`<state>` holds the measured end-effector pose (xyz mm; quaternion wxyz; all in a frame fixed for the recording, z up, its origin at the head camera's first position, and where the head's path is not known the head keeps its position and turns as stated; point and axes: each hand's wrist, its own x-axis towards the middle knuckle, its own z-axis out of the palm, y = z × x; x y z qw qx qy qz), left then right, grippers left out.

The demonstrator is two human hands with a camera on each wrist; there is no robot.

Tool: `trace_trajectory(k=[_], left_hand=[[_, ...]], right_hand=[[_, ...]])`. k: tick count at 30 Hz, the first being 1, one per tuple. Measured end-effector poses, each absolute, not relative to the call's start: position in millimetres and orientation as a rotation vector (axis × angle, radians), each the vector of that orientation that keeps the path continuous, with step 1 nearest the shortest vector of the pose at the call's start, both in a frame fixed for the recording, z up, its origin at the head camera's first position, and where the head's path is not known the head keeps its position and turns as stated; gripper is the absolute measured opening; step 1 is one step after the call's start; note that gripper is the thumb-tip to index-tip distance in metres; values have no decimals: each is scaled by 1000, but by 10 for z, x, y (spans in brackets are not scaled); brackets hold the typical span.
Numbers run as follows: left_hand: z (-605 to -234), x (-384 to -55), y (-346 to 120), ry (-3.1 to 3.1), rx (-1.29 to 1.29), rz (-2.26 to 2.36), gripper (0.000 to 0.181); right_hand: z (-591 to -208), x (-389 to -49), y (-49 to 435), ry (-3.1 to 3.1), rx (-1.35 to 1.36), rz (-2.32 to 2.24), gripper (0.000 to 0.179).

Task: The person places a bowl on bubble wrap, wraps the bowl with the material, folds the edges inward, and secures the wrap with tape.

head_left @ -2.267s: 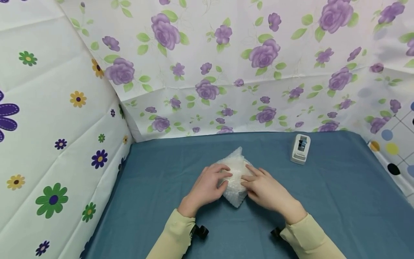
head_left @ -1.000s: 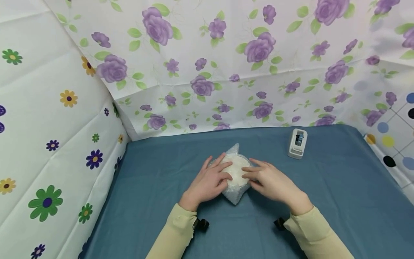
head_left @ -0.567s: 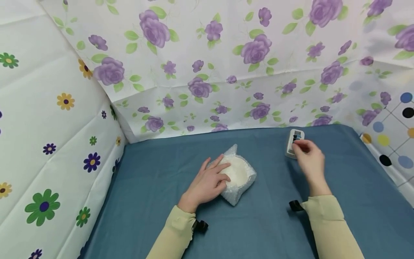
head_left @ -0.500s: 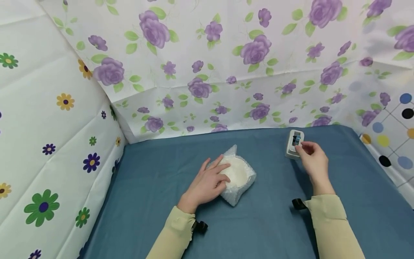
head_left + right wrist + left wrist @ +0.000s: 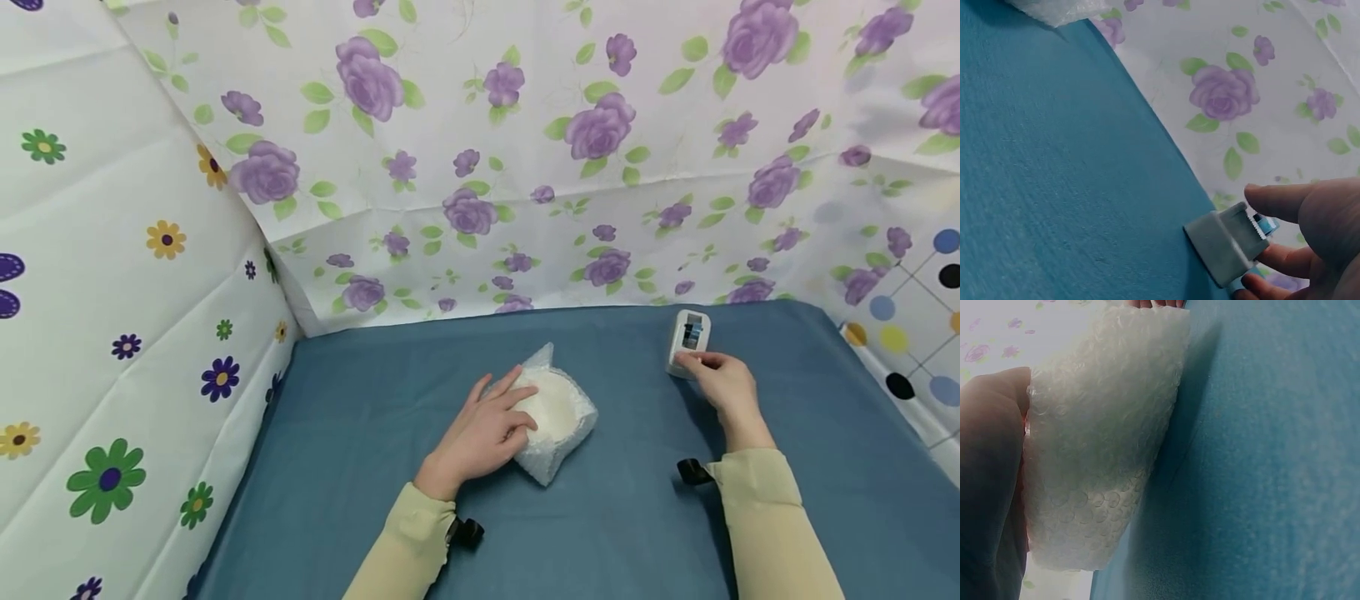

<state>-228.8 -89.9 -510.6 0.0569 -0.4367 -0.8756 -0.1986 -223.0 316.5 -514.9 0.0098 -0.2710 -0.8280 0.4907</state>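
A bubble-wrapped package [image 5: 557, 457] with a round whitish top sits mid-table. My left hand [image 5: 480, 429] lies over its left side, fingers spread onto the top; the left wrist view shows the side of the bubble wrap [image 5: 1097, 437] close up. At the back right stands a small white tape dispenser [image 5: 678, 337] with something blue inside. Its near end is met by my right hand [image 5: 726, 387], thumb and fingertips at it. In the right wrist view the dispenser's serrated cutter lies between the thumb [image 5: 1272, 199] and the forefinger, which are apart.
Blue cloth [image 5: 360, 417] covers the table. A rose-patterned sheet [image 5: 420, 250] rises along the back edge, and a flower-printed sheet [image 5: 172, 392] borders the left. On the right hangs a dotted, grid-lined sheet [image 5: 915, 333]. Both wrists carry small black cameras [image 5: 692, 472].
My right hand has left the package and moved right to the tape dispenser, shifting slightly nearer its front end. The left hand has stayed on the package throughout. The head view has shifted a little.
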Motion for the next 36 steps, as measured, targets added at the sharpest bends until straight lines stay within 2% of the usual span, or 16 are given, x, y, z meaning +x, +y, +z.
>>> trace_trajectory(k=[10, 21, 30, 36], left_hand=[[-5125, -2274, -899, -2653, -1321, -625, 41], [-5131, -2295, -871, -2647, -1317, -617, 39], [-5119, -2289, -868, -2680, -1308, -619, 40], [-5108, -2289, -870, -2691, -1302, -621, 40]], right_hand=[[-5243, -2249, 3142, -2421, -868, 1680, 67], [-5208, -2317, 3048, -2498, -852, 1259, 44], [-5167, -2283, 2979, -2420, -872, 1244, 58], [-5138, -2228, 2856, -2271, -928, 1476, 66]])
